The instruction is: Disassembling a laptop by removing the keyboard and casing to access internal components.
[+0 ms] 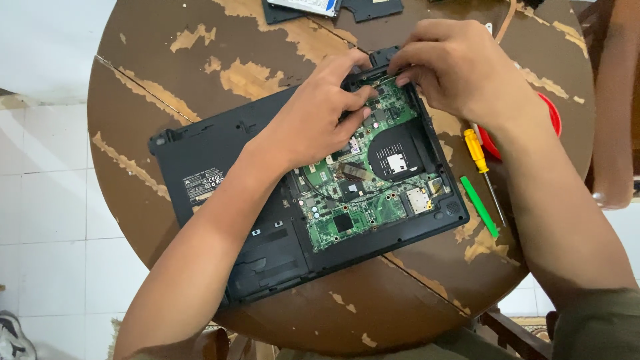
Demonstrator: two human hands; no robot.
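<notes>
A black plastic laptop base (220, 160) lies upside down and skewed across the middle of the frame — its bottom cover off, the green circuit board (360, 200) exposed on the right half. A round black fan housing (398, 157) sits upper right of the board.

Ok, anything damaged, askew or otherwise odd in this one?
Yes. The round wooden table is badly worn: its brown finish has flaked off in pale patches all over. The laptop lies upside down with its bottom cover off, baring the green circuit board. Both the left hand and right hand work at its far edge.
</notes>
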